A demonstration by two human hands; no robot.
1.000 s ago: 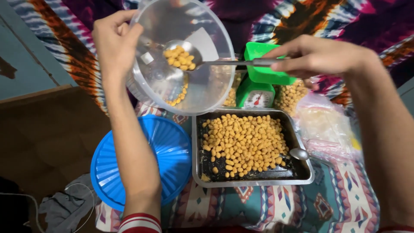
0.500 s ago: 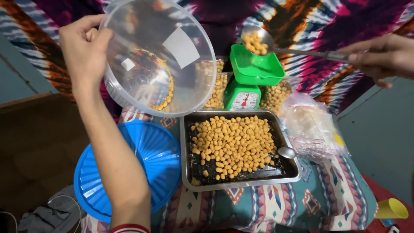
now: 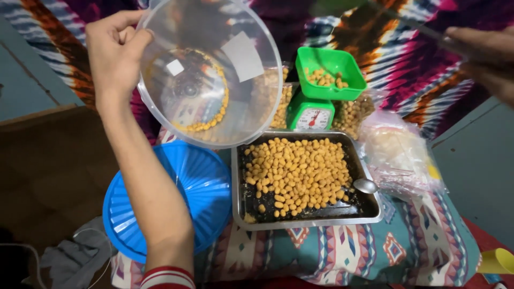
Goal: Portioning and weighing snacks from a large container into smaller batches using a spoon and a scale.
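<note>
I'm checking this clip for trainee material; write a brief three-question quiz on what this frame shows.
1. True or false: the left hand holds the clear round plastic bowl tilted.
2. Where do the coated yellow nuts lie in greatest number? A) green square scale pan B) rectangular metal tray C) blue ribbed round lid
3. What small metal thing rests at the tray's right edge?

Key: 1 true; 2 B; 3 a spoon.
</note>
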